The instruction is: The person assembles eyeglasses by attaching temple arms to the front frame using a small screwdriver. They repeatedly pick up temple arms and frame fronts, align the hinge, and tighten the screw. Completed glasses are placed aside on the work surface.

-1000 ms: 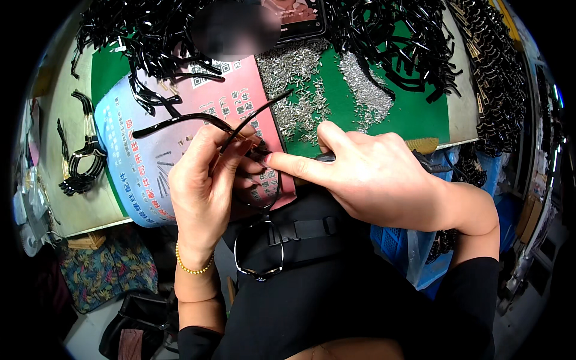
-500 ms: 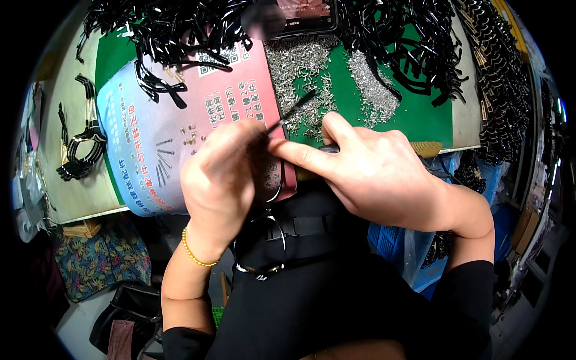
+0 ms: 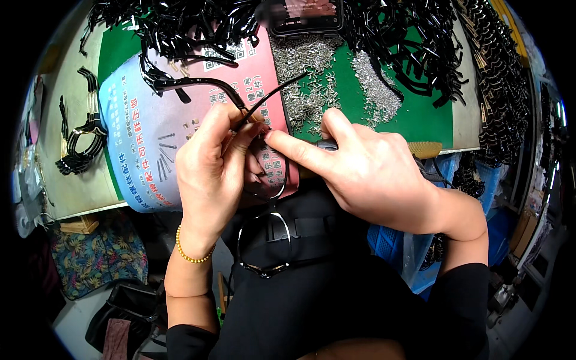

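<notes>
My left hand (image 3: pixel 213 150) is closed on an eyeglass frame (image 3: pixel 264 271), whose rims hang below the hand in front of my black top. Near my left fingertips, one dark temple arm (image 3: pixel 210 81) points up and left, and another temple arm (image 3: pixel 282 90) slants up to the right. My right hand (image 3: pixel 375 174) is curled around a dark rod-shaped tool (image 3: pixel 327 145), with most of it hidden behind the fingers. Its index finger stretches to my left fingertips, by the frame's hinge area. Whatever sits between the fingertips is too small to make out.
Black temple arms (image 3: pixel 414 54) lie heaped at the back. Between the heaps are small metal screws (image 3: pixel 309 72), a finer silvery pile (image 3: pixel 375 90) and a phone (image 3: pixel 306 18). A printed pink-blue mat (image 3: pixel 138 132) lies under my hands. Several stacked frames (image 3: pixel 87 141) stand at left.
My left hand has turned, its fingers now showing more clearly. A temple arm now sticks out up-left, and the rims hang more openly below. My right hand has barely shifted.
</notes>
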Demonstrator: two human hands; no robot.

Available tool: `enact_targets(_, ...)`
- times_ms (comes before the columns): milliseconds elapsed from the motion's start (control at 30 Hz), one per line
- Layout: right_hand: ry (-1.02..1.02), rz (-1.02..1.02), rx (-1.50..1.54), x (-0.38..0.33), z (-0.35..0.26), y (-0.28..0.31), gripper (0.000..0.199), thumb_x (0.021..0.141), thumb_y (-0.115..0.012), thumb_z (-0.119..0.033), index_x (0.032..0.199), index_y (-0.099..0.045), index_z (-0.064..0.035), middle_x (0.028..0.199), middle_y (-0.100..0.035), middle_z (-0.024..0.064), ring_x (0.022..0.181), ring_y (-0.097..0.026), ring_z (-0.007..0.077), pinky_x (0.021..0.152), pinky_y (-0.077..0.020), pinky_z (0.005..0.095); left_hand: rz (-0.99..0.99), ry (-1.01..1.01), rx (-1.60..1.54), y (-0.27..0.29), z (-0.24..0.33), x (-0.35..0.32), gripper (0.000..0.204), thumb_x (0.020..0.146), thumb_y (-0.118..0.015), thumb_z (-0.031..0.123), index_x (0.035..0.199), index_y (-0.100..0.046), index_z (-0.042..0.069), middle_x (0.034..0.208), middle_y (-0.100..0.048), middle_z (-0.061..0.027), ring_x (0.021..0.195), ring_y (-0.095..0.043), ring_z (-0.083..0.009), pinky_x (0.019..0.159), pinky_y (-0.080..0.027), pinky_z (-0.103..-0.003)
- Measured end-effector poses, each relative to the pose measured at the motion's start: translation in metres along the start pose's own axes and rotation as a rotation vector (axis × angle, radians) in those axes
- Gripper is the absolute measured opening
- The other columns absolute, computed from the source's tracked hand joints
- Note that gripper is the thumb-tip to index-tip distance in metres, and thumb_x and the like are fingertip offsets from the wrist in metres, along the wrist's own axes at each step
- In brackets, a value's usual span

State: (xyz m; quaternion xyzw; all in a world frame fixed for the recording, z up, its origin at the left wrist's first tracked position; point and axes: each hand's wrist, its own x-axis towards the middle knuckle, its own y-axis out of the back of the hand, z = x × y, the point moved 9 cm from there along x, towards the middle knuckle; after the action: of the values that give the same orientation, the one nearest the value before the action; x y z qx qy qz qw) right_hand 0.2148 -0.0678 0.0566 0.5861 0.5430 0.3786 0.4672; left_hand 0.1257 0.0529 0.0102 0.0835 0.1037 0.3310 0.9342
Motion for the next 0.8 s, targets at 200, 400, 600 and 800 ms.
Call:
enact_targets(200, 0.124, 0.113, -0.268, 0.002, -0.007, 0.006, 0.055, 0.080, -0.064, -0.014, 0.132, -0.065, -0.0334, 0.089, -0.053, 0.0035, 0.067, -0.059, 0.0158, 0.053, -0.0517, 0.0285, -0.012, 0.019, -0.050, 0.000, -0.001, 0.001, 0.011, 0.095, -0.061, -0.007, 0.103, -0.065, 0.000, 0.074, -0.065, -0.0028, 0.054, -0.057, -0.0045, 0.049, -0.047, -0.021)
enact_targets(400, 0.226, 0.188, -0.315, 0.010, -0.003, 0.003, 0.041, 0.083, -0.066, -0.025, 0.124, -0.062, -0.0220, 0.090, -0.056, 0.0025, 0.058, -0.057, 0.0135, 0.045, -0.0466, 0.0240, -0.024, -0.026, -0.015, -0.001, 0.002, 0.001, 0.015, 0.093, -0.059, -0.011, 0.103, -0.064, 0.000, 0.077, -0.065, -0.0036, 0.055, -0.058, -0.0054, 0.051, -0.047, -0.022)
enact_targets(600, 0.196, 0.160, -0.279, 0.015, -0.005, -0.002, 0.042, 0.084, -0.066, -0.025, 0.124, -0.060, -0.0163, 0.088, -0.055, 0.0036, 0.059, -0.058, 0.0147, 0.045, -0.0482, 0.0261, -0.029, -0.056, 0.012, -0.001, -0.003, 0.001, 0.015, 0.092, -0.059, -0.012, 0.102, -0.063, -0.001, 0.079, -0.067, -0.0045, 0.056, -0.058, -0.0067, 0.052, -0.047, -0.023)
enact_targets(800, -0.017, 0.058, -0.084, 0.005, 0.018, 0.019, 0.040, 0.088, -0.069, -0.013, 0.125, -0.057, -0.0159, 0.092, -0.051, 0.0080, 0.072, -0.062, 0.0256, 0.057, -0.0518, 0.0369, 0.104, -0.234, 0.152, 0.013, 0.016, 0.020, 0.020, 0.096, -0.055, -0.009, 0.111, -0.065, -0.001, 0.083, -0.070, -0.0048, 0.063, -0.063, -0.0073, 0.057, -0.050, -0.023)
